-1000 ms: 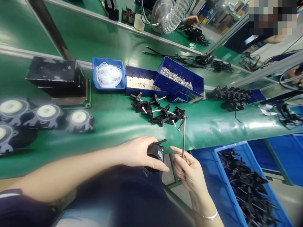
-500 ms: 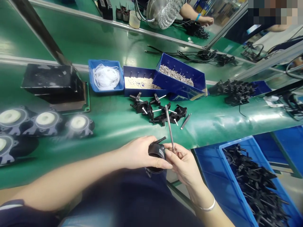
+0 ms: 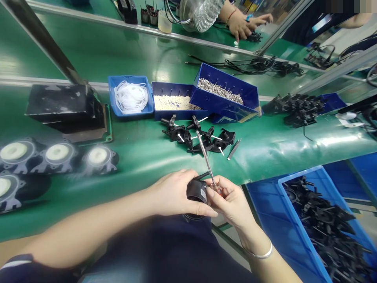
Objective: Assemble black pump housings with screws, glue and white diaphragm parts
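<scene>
My left hand (image 3: 179, 194) is wrapped round a black round plastic housing (image 3: 196, 190) at the bench's front edge, its thumb along the near side. A thin black stem sticks up from the housing. In my right hand (image 3: 228, 198) is a screwdriver (image 3: 206, 157), its shaft pointing up and away over the bench and its clear handle in the palm. The right thumb and forefinger touch the housing's right side; whether they pinch a small part there I cannot make out. Beyond the hands lies a group of black plastic parts (image 3: 203, 147) with white pins, and beside them tweezers (image 3: 235, 149).
Behind stand a blue tray of white tubing (image 3: 131, 97), a bin of small cream pieces (image 3: 173, 103) and a tilted bin of screws (image 3: 220, 90). Round parts (image 3: 98, 156) and a black block (image 3: 59, 100) stand left. A blue crate (image 3: 282, 181) sits low right. A co-worker's hands (image 3: 240, 25) are across.
The screwdriver's tip has swung left, and the housing has turned slightly in my left hand. Across the bench, the co-worker's second hand has come into view over black parts.
</scene>
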`<move>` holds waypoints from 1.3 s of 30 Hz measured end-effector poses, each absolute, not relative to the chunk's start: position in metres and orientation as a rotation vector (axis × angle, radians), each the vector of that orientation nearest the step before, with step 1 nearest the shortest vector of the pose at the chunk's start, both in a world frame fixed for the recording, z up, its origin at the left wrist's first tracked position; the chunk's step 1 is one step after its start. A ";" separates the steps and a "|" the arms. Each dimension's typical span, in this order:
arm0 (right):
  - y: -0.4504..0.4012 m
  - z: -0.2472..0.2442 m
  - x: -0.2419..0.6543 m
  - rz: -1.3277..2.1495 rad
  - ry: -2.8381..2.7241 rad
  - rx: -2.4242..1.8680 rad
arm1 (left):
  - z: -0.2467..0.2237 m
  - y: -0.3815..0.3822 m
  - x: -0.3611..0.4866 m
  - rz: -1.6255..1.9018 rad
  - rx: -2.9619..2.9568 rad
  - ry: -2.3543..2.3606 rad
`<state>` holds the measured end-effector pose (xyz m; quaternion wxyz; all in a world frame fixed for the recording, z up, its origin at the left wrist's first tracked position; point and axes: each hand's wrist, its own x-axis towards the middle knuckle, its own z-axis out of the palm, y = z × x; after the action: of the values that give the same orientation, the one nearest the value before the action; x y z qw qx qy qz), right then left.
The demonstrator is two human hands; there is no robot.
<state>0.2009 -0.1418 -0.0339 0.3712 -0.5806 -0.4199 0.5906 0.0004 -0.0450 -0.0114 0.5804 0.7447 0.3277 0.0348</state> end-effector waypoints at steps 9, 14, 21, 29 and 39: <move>-0.137 -0.031 0.197 1.354 -1.244 -1.497 | -0.016 -0.050 0.003 0.175 1.876 0.756; -0.131 -0.032 0.193 1.246 -1.265 -1.532 | -0.021 -0.050 0.003 0.210 1.890 0.791; -0.128 -0.030 0.197 1.593 -1.001 -1.392 | -0.020 -0.046 0.005 0.195 1.733 0.836; -0.126 -0.029 0.195 1.566 -1.010 -1.428 | -0.020 -0.046 0.003 0.195 1.733 0.830; -0.125 -0.024 0.197 1.273 -1.217 -1.536 | -0.017 -0.046 0.005 0.203 1.653 0.798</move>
<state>0.1975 -0.1249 -0.0245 0.3916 -0.6049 -0.4791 0.5013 0.0049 -0.0459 -0.0170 0.6031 0.7140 0.3447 0.0875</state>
